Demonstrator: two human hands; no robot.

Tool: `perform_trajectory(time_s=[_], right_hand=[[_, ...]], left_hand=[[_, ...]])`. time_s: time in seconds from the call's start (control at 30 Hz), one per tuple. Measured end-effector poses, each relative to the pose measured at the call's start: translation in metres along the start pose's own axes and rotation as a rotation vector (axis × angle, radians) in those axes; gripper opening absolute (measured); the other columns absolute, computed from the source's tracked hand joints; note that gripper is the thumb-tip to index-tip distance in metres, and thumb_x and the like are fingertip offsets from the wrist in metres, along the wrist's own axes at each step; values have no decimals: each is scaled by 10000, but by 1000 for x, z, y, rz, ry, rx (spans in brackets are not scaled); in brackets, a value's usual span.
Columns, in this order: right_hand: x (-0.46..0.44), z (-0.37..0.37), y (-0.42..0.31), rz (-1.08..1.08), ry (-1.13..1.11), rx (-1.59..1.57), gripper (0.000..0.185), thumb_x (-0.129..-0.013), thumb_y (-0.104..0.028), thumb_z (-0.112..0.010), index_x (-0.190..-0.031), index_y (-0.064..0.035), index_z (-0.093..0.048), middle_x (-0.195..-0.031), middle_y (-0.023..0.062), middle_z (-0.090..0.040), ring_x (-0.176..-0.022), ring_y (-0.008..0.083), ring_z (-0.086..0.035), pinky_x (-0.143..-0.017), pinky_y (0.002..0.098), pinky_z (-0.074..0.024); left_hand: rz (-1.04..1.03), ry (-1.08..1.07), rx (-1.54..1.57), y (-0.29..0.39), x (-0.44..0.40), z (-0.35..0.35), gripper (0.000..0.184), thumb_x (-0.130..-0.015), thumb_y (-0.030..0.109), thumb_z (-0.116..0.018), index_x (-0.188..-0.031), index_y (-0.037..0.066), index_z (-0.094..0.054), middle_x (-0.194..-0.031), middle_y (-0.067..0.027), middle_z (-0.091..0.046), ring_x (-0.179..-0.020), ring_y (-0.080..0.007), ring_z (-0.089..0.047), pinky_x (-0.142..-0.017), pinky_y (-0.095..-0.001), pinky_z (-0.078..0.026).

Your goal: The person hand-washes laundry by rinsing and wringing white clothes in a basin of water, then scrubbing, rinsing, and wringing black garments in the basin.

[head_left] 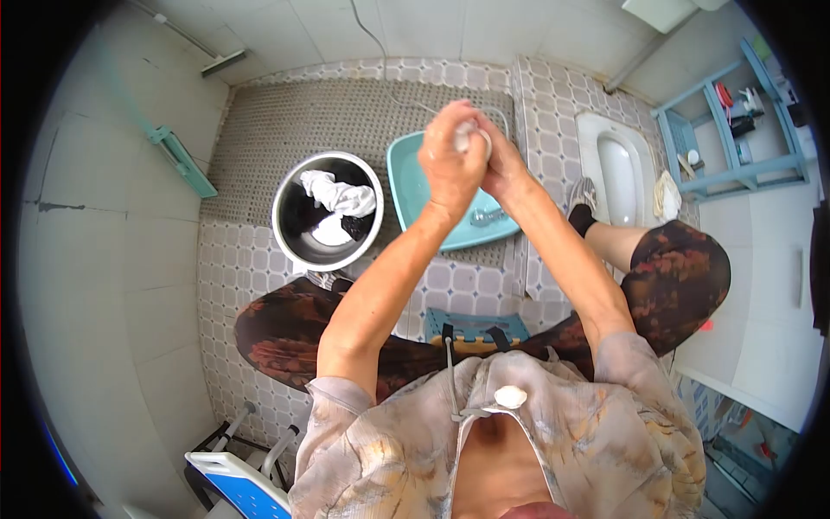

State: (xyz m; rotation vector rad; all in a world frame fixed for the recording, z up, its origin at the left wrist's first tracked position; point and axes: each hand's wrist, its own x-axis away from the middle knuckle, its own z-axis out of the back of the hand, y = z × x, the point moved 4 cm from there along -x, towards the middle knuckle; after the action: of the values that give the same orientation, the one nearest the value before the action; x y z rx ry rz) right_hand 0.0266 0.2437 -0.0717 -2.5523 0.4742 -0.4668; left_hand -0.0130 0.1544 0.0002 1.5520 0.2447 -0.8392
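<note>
Gripping a white lump point(466, 138), the left hand point(450, 169) is curled against the right hand point(508, 171), whose fingers are partly hidden; how far they close, I cannot tell. Both are raised over a teal basin point(408, 186). Left of it stands a steel bowl point(276, 212) with white cloth point(346, 199) inside. Beyond spreads a mat point(268, 125); off to the right are a toilet point(622, 173) and a blue shelf point(742, 183).

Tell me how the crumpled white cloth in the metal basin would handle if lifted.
The white cloth would likely droop, given its soft folds. Being loosely bunched in the metal basin, it may trail open as it rises.
</note>
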Motion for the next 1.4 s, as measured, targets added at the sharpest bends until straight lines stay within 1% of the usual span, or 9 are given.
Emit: perform_trajectory(time_s=[0.13,0.23,0.3,0.33,0.43,0.5,0.7,0.87,1.4], right_hand=[[11,19,-2,-28,-160,269,566,-901,-500,-577,-1290,-98,-487,-1250,47,-529,-1127,167,-545,-958,332,-469],[20,7,-4,-36,-340,404,454,-1003,-343,-433,-1378,-89,-429,-1217,41,-554,-1122,124,-537,-966,281,-447],[31,-8,-14,110,-356,737,391,-1028,-240,-380,-1355,-32,-430,-1041,-1,-577,-968,85,-548,-887,250,-448],[29,-7,-13,-17,-326,610,373,-1031,-216,-362,-1348,-31,-431,-1004,-5,-563,-934,84,-542,-862,248,-454],[17,5,-10,-405,-233,266,336,-1020,-203,-393,-1310,-39,-436,-870,-24,-545,-796,73,-535,-734,221,-462],[17,3,-10,-550,-132,231,306,-1006,-191,-432,-1274,-43,-448,-810,-26,-540,-723,70,-533,-661,206,-464],[29,-6,-17,-563,-128,453,299,-972,-190,-512,-1220,-26,-489,-766,-25,-541,-665,61,-521,-601,193,-460],[43,-53,-25,-391,-105,571,340,-958,-204,-526,-1241,-16,-509,-850,44,-606,-793,173,-617,-759,292,-543],[42,-28,-10,-674,-387,868,167,-936,-172,-503,-925,-46,-612,-825,-6,-570,-758,70,-529,-678,207,-465]], left_hand=[[-279,-169,-90,21,0,0,277,-629,2,-637,-884,106,-672,-1074,-89,-667,-953,-289,-633,-833,-369,-500],[-419,-244,-62,39,3,5,270,-530,63,-685,-784,153,-659,-963,-22,-663,-844,-247,-608,-775,-387,-473],[-536,-296,-15,44,6,3,155,-611,132,-678,-762,157,-658,-938,-15,-669,-845,-251,-605,-734,-412,-453],[-592,-328,6,46,10,2,102,-651,167,-674,-751,159,-658,-926,-12,-672,-846,-253,-603,-714,-425,-443],[-669,-485,-69,39,24,6,233,-572,45,-656,-781,146,-634,-870,5,-636,-816,-229,-591,-771,-387,-456],[-754,-458,2,45,25,7,193,-551,115,-660,-731,161,-607,-812,32,-585,-776,-201,-551,-752,-390,-422],[-817,-654,9,47,41,7,189,-529,186,-651,-703,140,-592,-879,32,-596,-834,-199,-557,-778,-361,-445],[-878,-541,10,48,36,11,204,-536,190,-651,-716,126,-581,-884,6,-591,-872,-207,-566,-800,-362,-449],[-989,-762,59,54,61,13,134,-599,227,-602,-664,119,-557,-779,-4,-564,-769,-208,-568,-765,-349,-451]])
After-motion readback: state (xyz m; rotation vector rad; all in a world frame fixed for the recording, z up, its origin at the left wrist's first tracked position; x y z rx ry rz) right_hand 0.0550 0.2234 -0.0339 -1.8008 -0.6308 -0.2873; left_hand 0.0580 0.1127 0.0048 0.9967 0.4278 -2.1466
